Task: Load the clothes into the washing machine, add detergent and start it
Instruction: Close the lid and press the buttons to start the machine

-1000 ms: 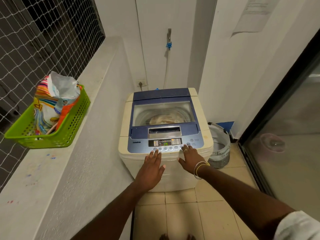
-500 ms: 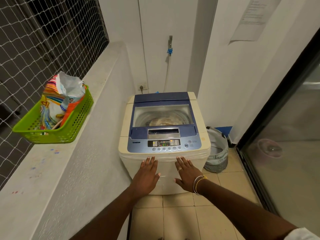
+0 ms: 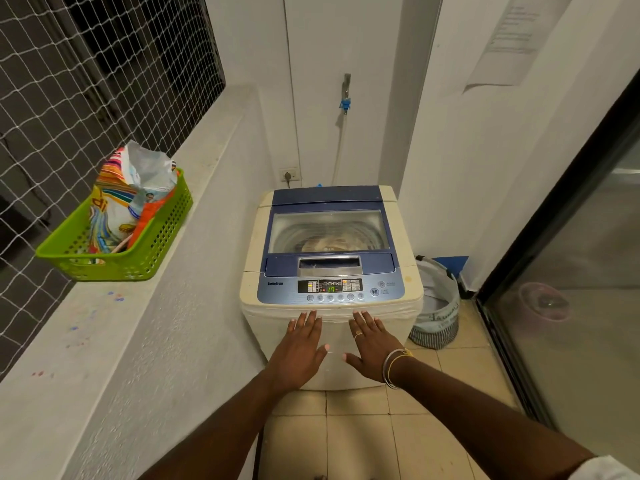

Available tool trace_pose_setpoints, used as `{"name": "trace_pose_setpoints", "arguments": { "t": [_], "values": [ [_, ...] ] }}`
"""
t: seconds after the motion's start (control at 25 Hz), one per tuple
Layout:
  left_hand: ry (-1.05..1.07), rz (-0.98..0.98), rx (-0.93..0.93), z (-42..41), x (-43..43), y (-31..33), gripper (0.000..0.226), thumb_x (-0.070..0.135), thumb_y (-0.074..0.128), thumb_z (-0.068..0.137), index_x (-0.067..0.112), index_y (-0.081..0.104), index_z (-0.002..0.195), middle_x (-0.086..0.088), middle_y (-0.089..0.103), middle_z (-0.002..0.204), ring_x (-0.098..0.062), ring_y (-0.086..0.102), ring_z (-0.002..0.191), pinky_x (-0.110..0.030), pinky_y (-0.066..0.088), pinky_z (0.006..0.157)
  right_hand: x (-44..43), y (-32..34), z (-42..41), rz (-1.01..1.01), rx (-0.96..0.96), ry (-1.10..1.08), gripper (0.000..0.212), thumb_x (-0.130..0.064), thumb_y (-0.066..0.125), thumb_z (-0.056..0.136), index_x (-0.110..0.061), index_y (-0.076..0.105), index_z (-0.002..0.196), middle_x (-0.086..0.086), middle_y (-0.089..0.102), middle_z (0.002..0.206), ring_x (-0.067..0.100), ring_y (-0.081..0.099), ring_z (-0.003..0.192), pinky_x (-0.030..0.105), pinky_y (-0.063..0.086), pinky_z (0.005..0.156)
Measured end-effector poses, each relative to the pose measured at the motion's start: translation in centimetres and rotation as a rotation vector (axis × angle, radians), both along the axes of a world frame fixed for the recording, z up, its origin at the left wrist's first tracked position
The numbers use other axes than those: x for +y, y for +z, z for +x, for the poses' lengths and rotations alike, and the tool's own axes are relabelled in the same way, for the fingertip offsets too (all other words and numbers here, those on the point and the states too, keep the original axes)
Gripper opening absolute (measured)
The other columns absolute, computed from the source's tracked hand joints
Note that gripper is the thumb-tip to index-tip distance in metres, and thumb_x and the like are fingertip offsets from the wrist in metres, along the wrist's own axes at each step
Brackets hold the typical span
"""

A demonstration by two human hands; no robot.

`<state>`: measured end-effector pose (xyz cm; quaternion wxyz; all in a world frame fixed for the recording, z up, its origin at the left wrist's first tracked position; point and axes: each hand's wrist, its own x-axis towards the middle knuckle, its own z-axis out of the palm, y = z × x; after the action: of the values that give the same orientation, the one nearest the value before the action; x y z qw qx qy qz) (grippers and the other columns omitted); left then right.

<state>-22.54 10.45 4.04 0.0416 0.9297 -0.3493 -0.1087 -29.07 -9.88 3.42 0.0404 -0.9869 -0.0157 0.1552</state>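
Observation:
A cream top-loading washing machine (image 3: 408,299) with a blue lid stands ahead, lid down. Through the lid's window (image 3: 327,230) I see clothes (image 3: 329,243) in the drum. The control panel (image 3: 330,286) is lit and shows green digits. My left hand (image 3: 299,351) and my right hand (image 3: 374,344) hover flat, fingers straight, in front of the machine's upper front, just below the panel, holding nothing. A colourful detergent bag (image 3: 128,199) sits in a green basket (image 3: 152,251) on the ledge at left.
A striped laundry basket (image 3: 438,317) stands on the tiled floor right of the machine. A glass sliding door (image 3: 571,271) runs along the right. A netted window lies behind the white ledge (image 3: 104,341). A tap with a hose (image 3: 344,105) hangs on the back wall.
Both hands have drawn back from the control buttons to the machine's front, below the panel. The camera has pulled back a little.

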Motion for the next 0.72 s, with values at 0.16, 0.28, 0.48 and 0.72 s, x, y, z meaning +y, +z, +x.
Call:
{"name": "trace_pose_setpoints", "arguments": {
  "t": [0.16,0.28,0.48,0.72],
  "values": [
    [-0.001,-0.025,0.009,0.3,0.0,-0.3,0.095,0.069,-0.012,0.080,0.017,0.004,0.157,-0.005,-0.002,0.165,-0.023,-0.003,0.152,-0.037,-0.006,0.119,0.2,-0.1,0.2,0.025,0.007,-0.021,0.098,-0.077,0.010,0.086,-0.008,0.005,0.156,0.013,-0.007,0.164,0.029,-0.009,0.151,0.043,-0.001,0.121],
    [0.011,-0.016,0.011,0.5,0.0,-0.3,0.081,0.064,0.001,0.092,0.016,0.005,0.157,-0.005,-0.001,0.165,-0.024,-0.003,0.152,-0.036,-0.007,0.119,0.4,-0.1,0.4,0.041,0.016,-0.033,0.089,-0.068,0.024,0.093,-0.008,0.004,0.156,0.013,-0.006,0.164,0.029,-0.009,0.151,0.043,-0.001,0.121],
    [0.004,-0.016,0.007,1.0,0.2,0.2,0.068,0.051,0.022,0.103,0.015,0.004,0.157,-0.005,-0.002,0.165,-0.024,-0.003,0.152,-0.037,-0.004,0.121,0.6,0.3,1.0,0.031,0.021,-0.041,0.091,-0.071,0.024,0.092,-0.009,0.004,0.156,0.012,-0.005,0.164,0.028,-0.008,0.151,0.043,-0.001,0.121],
    [0.008,-0.046,0.044,2.0,0.6,0.3,0.068,0.051,0.022,0.103,0.014,0.004,0.157,-0.006,-0.005,0.165,-0.022,-0.004,0.152,-0.035,-0.002,0.122,0.5,1.1,1.8,0.069,0.031,-0.052,0.100,-0.076,0.030,0.088,-0.009,0.003,0.157,0.011,-0.005,0.164,0.028,-0.005,0.152,0.042,0.001,0.121]
  ]
}}
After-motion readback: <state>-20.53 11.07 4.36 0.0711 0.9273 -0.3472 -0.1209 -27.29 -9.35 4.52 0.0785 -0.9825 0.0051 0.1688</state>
